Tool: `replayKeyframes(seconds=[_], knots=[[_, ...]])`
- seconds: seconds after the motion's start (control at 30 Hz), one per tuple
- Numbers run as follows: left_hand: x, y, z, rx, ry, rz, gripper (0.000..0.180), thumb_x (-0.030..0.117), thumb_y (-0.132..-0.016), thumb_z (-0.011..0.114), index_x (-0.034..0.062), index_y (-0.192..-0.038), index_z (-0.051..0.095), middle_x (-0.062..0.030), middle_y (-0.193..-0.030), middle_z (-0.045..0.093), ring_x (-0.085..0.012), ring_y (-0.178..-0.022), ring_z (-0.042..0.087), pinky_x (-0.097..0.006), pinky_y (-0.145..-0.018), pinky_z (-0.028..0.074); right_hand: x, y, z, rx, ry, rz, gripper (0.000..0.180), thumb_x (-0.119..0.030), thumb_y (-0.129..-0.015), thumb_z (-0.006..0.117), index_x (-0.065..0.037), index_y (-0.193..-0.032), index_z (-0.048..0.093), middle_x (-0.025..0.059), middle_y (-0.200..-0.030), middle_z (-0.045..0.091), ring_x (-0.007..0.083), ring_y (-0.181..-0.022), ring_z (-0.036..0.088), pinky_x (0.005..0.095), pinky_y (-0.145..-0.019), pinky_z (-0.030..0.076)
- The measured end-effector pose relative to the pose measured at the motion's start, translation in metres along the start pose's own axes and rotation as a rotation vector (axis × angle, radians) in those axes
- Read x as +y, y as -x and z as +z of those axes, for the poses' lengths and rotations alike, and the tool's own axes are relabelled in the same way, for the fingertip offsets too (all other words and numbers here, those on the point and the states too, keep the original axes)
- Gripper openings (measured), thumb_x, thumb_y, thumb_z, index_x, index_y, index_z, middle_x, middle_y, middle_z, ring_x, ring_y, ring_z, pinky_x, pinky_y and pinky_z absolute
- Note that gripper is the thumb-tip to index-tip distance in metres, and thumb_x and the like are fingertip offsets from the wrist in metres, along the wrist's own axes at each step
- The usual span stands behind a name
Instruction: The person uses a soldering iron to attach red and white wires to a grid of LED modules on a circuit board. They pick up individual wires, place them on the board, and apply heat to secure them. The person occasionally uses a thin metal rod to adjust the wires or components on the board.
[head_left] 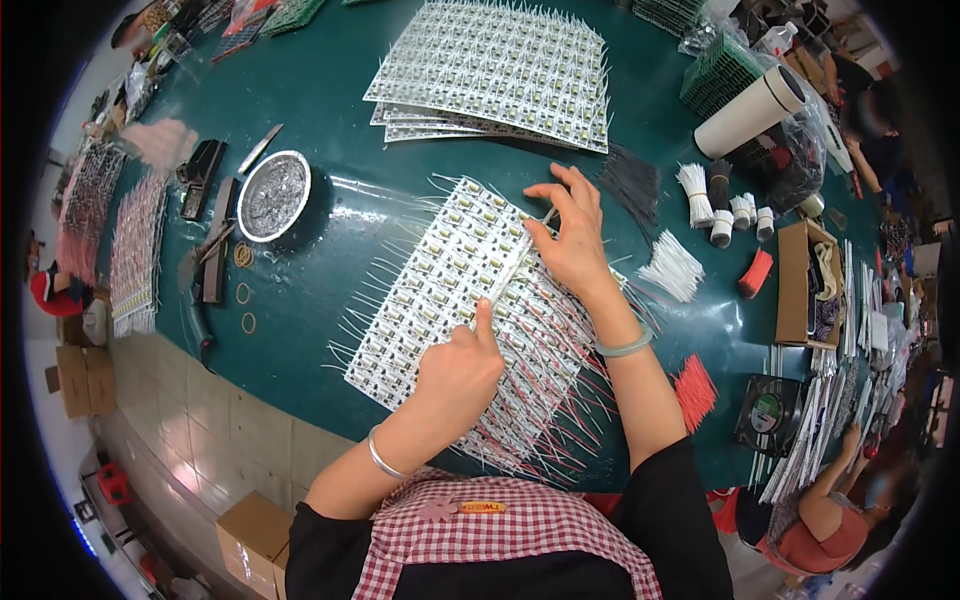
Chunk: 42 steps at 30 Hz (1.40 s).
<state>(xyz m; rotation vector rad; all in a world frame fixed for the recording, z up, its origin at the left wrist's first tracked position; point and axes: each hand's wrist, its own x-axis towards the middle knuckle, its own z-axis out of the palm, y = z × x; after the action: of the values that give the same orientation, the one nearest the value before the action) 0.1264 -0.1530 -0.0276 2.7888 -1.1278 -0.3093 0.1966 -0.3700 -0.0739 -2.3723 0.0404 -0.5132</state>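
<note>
A white circuit-board panel (425, 300) lies tilted on the green table in front of me, studded with small yellowish parts. White wires stick out along its left edge, and red and white wires cover its lower right part. My left hand (455, 375) rests on the panel with its index finger stretched along a pale strip and the other fingers curled under; whatever they may hold is hidden. At the panel's upper right edge is my right hand (575, 235), its fingers bent and apart, the thumb close to the board. I make out nothing held in it.
Stacked wired panels (490, 70) lie at the back. On the left stands a bowl of grey material (273, 196). To the right are white wires (672, 265), red wires (694, 393), a white tumbler (750, 112), a cardboard box (795, 285) and a fan (769, 415). Other people sit nearby.
</note>
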Motion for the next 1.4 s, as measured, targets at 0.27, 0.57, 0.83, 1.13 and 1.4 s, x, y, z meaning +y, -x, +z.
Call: replayKeyframes(seconds=[0.27, 0.57, 0.83, 1.13, 1.4], knots=[[0.004, 0.0, 0.018, 0.102, -0.136, 0.056, 0.074, 0.004, -0.076, 0.061, -0.0193, -0.142, 0.037, -0.0135, -0.075, 0.057, -0.0192, -0.049, 0.058, -0.033, -0.041, 0.048, -0.002, -0.001, 0.0, -0.018, 0.031, -0.053, 0.036, -0.01, -0.083, 0.072, -0.014, -0.117, 0.065, 0.0142, -0.145, 0.048, 0.0386, -0.142, 0.033, 0.0499, -0.115, 0.025], [-0.033, 0.053, 0.015, 0.364, 0.368, -0.183, 0.062, -0.007, -0.083, 0.054, 0.006, -0.144, 0.05, -0.0161, -0.09, 0.065, -0.0329, -0.071, 0.065, -0.039, -0.064, 0.053, -0.043, 0.059, -0.024, -0.179, 0.108, -0.313, 0.038, -0.01, -0.087, 0.068, -0.001, -0.123, 0.062, 0.0146, -0.133, 0.059, 0.0345, -0.129, 0.051, 0.0464, -0.11, 0.04], [-0.098, 0.099, 0.017, 0.841, 0.252, -0.393, 0.046, -0.006, -0.093, 0.052, 0.0037, -0.138, 0.055, -0.0167, -0.091, 0.064, -0.0314, -0.076, 0.063, -0.039, -0.064, 0.05, -0.043, 0.089, -0.03, -0.128, 0.227, -0.378, 0.034, -0.011, -0.085, 0.07, 0.004, -0.115, 0.065, 0.0163, -0.123, 0.064, 0.0327, -0.119, 0.058, 0.0421, -0.099, 0.049], [-0.13, 0.106, 0.033, 0.569, 0.029, -0.639, 0.045, 0.001, -0.093, 0.059, 0.01, -0.138, 0.058, -0.0104, -0.088, 0.064, -0.0285, -0.076, 0.062, -0.038, -0.066, 0.05, -0.074, 0.095, -0.043, -0.299, 0.324, -0.303, 0.052, -0.03, -0.09, 0.067, -0.007, -0.136, 0.057, 0.0162, -0.147, 0.049, 0.0345, -0.138, 0.043, 0.0519, -0.113, 0.034], [-0.098, 0.085, 0.011, 0.828, -0.011, -0.355, 0.038, 0.0, -0.09, 0.06, -0.0023, -0.128, 0.061, -0.0188, -0.105, 0.067, -0.0397, -0.103, 0.061, -0.046, -0.089, 0.049, -0.068, 0.114, -0.034, -0.371, 0.368, -0.231, 0.065, -0.038, -0.091, 0.063, -0.012, -0.148, 0.045, 0.0151, -0.157, 0.037, 0.0333, -0.146, 0.032, 0.0554, -0.118, 0.022]])
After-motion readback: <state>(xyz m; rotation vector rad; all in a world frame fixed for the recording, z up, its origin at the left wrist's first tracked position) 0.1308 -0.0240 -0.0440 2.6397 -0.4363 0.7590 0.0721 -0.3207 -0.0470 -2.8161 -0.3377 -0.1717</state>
